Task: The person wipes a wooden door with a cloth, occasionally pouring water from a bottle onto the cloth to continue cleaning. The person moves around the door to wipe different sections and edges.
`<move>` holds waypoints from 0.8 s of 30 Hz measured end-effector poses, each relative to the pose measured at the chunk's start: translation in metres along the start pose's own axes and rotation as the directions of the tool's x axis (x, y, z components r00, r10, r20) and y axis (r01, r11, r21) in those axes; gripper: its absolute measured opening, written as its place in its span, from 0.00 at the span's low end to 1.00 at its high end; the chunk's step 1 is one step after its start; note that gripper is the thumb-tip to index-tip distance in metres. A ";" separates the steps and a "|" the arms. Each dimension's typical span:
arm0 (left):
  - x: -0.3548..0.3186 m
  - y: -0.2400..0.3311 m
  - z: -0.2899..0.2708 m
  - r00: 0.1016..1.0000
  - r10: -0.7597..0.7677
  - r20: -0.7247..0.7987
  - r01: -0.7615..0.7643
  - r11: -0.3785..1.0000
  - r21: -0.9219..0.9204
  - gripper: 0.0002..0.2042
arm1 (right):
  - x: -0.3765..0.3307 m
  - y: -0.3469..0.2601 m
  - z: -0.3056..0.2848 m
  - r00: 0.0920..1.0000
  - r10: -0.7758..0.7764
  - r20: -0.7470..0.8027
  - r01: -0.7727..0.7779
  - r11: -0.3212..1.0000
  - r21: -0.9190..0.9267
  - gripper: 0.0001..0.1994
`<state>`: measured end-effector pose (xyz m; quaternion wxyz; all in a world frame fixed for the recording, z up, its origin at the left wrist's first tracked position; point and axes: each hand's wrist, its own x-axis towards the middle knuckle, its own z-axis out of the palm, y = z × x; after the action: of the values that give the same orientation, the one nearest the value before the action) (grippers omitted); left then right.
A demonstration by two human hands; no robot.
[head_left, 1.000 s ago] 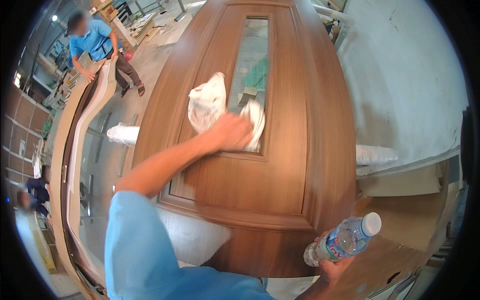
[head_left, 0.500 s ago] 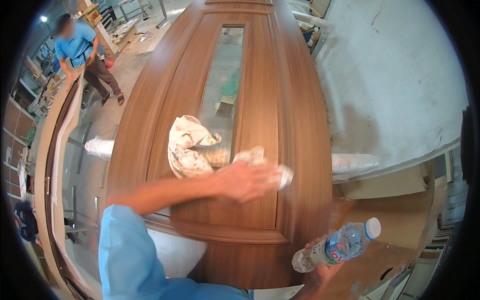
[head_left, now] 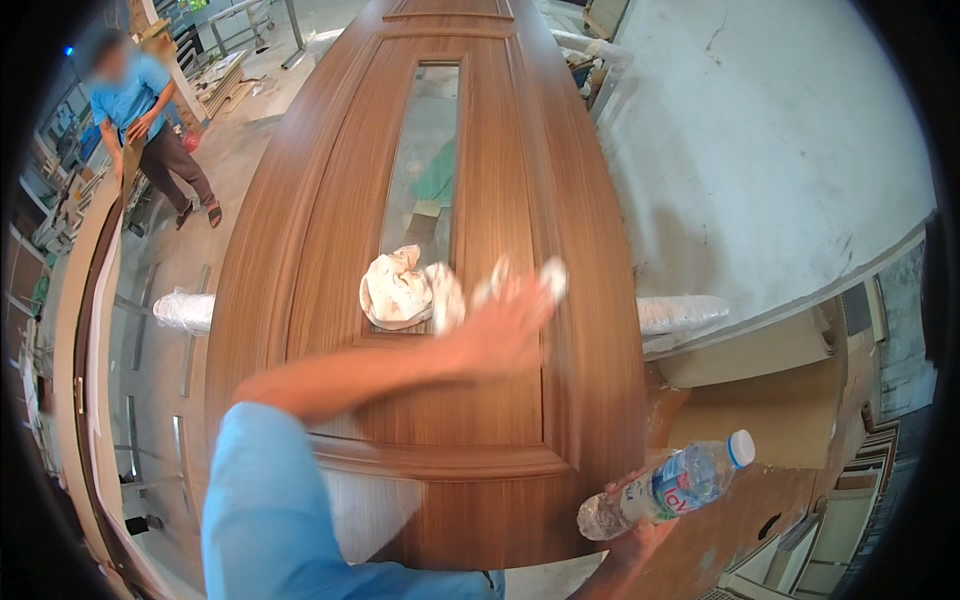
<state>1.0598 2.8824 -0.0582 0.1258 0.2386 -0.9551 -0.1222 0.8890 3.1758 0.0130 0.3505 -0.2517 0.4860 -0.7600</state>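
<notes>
A brown wood-grain door (head_left: 325, 250) with moulded panels and a narrow glass pane (head_left: 423, 150) lies flat in front of me. My left hand (head_left: 500, 325), blurred by motion, presses a stained white cloth (head_left: 398, 292) onto the panel right of the pane's near end. Part of the cloth bunches up left of the hand, and bits show past the fingertips. At the door's near right corner, my right hand (head_left: 645, 545) is wrapped round a clear plastic bottle (head_left: 690, 485) with a blue-and-white label and white cap. The bottle tilts, its cap toward the upper right.
Wrapped supports (head_left: 184, 312) stick out beneath the door on both sides. At the far left, a person (head_left: 140, 110) in a blue shirt holds a long upright panel (head_left: 88, 330). A pale wall (head_left: 770, 150) stands to the right, with brown sheet material (head_left: 770, 400) below it.
My left hand has swept the cloth slightly away from me, and the cloth's loose part is bunched smaller. The bottle stays in my right hand. The whole view has shifted a little.
</notes>
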 end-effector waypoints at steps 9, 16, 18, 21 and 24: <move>-0.159 0.147 -0.049 0.990 -0.024 -0.142 -0.011 0.970 -0.241 0.16 | 0.013 -0.026 -0.034 0.977 -0.060 0.204 0.071 0.996 -0.045 0.40; -0.109 0.104 -0.042 0.898 -0.200 -0.392 0.283 0.945 0.166 0.15 | 0.011 -0.041 -0.085 0.965 0.005 0.262 0.014 0.997 -0.072 0.39; -0.074 0.066 -0.029 0.918 -0.189 -0.349 0.260 0.951 0.167 0.15 | 0.011 -0.042 -0.095 0.969 0.023 0.244 -0.023 1.000 -0.002 0.41; -0.017 -0.002 -0.017 0.884 -0.286 -0.370 0.331 0.942 0.062 0.17 | 0.015 -0.042 -0.102 0.991 -0.005 0.137 0.012 0.999 -0.052 0.40; 0.036 -0.060 -0.018 0.782 -0.503 -0.367 0.473 0.863 -0.175 0.18 | 0.025 -0.040 -0.105 0.983 -0.066 0.171 0.086 0.990 -0.114 0.39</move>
<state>1.0605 2.8104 -0.0521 0.2911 0.4927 -0.8091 -0.1341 0.7858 3.2266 0.0082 0.3446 -0.3534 0.4900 -0.7185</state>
